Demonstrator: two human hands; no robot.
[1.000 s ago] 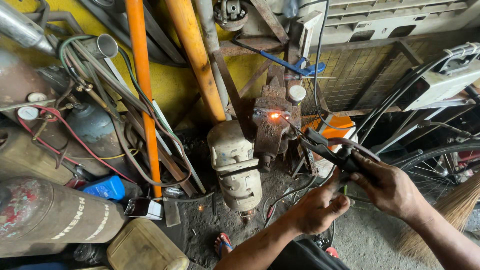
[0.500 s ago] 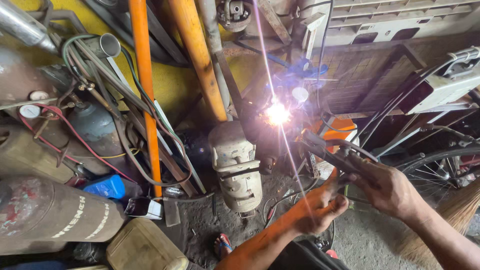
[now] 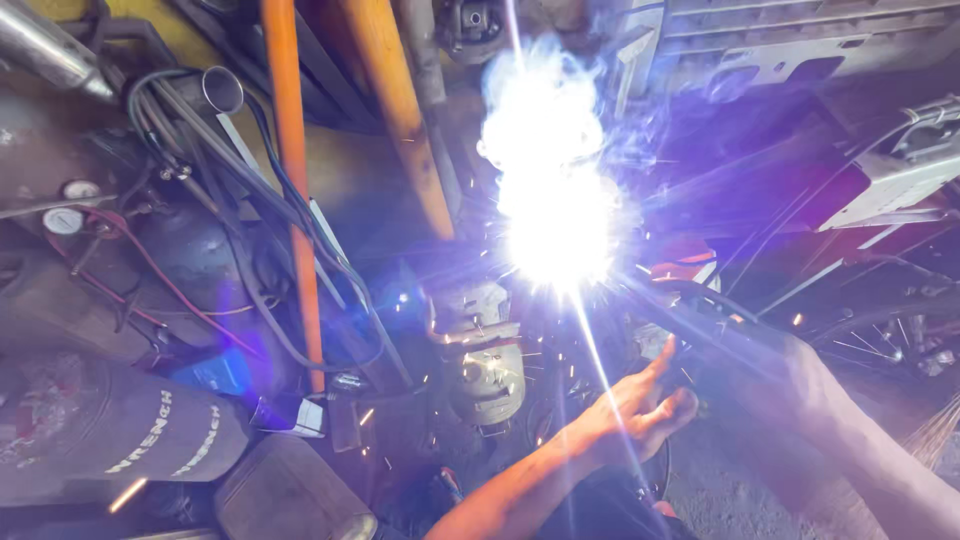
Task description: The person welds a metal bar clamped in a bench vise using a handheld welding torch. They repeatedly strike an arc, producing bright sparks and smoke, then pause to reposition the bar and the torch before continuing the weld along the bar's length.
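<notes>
A blinding white welding arc (image 3: 558,215) with smoke and flying sparks burns on the metal piece above a pale electric motor (image 3: 482,350). My right hand (image 3: 775,375) is shut on the dark welding electrode holder (image 3: 690,315), whose tip points up-left into the arc. My left hand (image 3: 640,408) sits just below the holder, fingers spread and curled toward it, holding nothing that I can make out. The welded part itself is hidden by the glare.
Two orange pipes (image 3: 290,180) lean at the back, with a bundle of dark cables (image 3: 230,190) beside them. Grey gas cylinders (image 3: 120,435) lie at the left. A bicycle wheel (image 3: 890,330) stands at the right, a grey machine box (image 3: 900,170) above it.
The small glowing spot has grown into a full bright arc with sparks and smoke, dimming the scene. Both hands stay near the holder; my left hand has opened slightly.
</notes>
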